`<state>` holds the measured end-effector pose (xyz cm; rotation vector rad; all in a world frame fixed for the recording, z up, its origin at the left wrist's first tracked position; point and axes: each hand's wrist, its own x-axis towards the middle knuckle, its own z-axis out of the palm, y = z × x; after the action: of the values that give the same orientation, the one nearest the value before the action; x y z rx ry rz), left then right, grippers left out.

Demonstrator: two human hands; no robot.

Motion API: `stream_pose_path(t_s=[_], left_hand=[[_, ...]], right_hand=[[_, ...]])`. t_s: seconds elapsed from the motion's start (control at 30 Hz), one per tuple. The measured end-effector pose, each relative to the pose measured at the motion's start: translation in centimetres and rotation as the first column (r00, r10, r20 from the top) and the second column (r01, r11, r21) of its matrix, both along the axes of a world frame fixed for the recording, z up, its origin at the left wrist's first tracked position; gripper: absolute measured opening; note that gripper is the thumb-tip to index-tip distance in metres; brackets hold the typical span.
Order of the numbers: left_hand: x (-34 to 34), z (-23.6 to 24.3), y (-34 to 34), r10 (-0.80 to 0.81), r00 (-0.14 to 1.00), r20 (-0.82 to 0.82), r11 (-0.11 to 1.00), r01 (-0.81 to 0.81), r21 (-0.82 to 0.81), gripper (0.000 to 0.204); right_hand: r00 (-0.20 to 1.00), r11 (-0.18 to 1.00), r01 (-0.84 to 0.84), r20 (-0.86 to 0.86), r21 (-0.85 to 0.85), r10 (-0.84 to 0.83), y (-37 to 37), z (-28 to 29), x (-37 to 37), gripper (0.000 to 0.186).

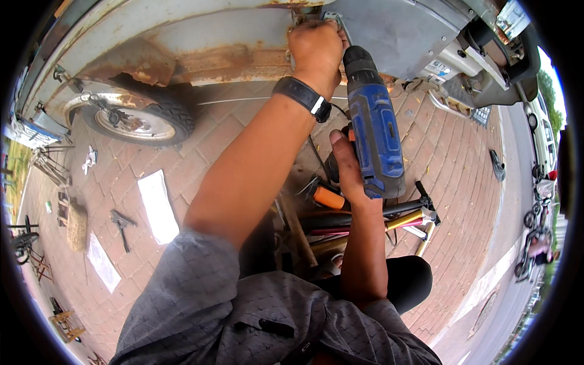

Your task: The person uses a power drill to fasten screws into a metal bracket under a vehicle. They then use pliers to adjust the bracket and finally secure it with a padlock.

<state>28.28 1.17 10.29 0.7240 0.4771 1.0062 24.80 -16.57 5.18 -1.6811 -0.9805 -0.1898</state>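
One blue-and-black power drill (375, 125) is in play, with the right hand (348, 164) wrapped around its handle, thumb up along the side near the orange trigger, so that grip is definitely closed on something. Drill's pointing up at the lower side of a beat-up vehicle body (237, 36), with the chuck just beside the left hand (316, 50). That one's curled up against a small metal bracket (332, 16), right where the rusty section meets a smooth gray panel (389, 39). Can't tell if those fingers are actually gripping the bracket or only pressing on it, since the knuckles hide whatever's underneath. As for how far along things are, the gray panel is up against the body and the bracket is at its edge, so I'd call that much in place. The spot by the left hand doesn't look finished to me, with both hands and the drill crowded around it. No way to see whether there's a fastener or a hole there, or whether a bit is touching metal. Meanwhile a hand tool (122, 229) and a white sheet (158, 207) lie on the brick paving (149, 267), well apart from the action.
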Motion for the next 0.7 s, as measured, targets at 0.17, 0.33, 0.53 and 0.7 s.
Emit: stream_pose_path(t_s=[0.17, 0.33, 0.53, 0.7], left_hand=[[-0.04, 0.05, -0.19, -0.008, 1.0, -0.022, 1.0, 0.008, 0.005, 0.016], [-0.14, -0.08, -0.07, 0.006, 1.0, -0.008, 0.999, -0.005, 0.052, 0.016], [-0.02, -0.47, -0.14, 0.052, 0.997, -0.048, 0.991, -0.046, 0.129, 0.014], [0.05, -0.66, 0.01, 0.053, 0.998, -0.023, 0.99, -0.05, 0.128, 0.013]], right_hand=[[1.0, 1.0, -0.01, -0.019, 0.007, 0.01, -0.06, 0.31, -0.04, 0.019], [1.0, 1.0, -0.029, 0.005, 0.001, 0.029, -0.05, 0.42, 0.14, 0.017], [0.998, 0.999, -0.05, 0.038, 0.0, 0.05, -0.07, 0.31, 0.32, 0.014], [0.997, 0.998, -0.067, -0.029, 0.011, 0.067, -0.04, 0.36, 0.26, 0.014]])
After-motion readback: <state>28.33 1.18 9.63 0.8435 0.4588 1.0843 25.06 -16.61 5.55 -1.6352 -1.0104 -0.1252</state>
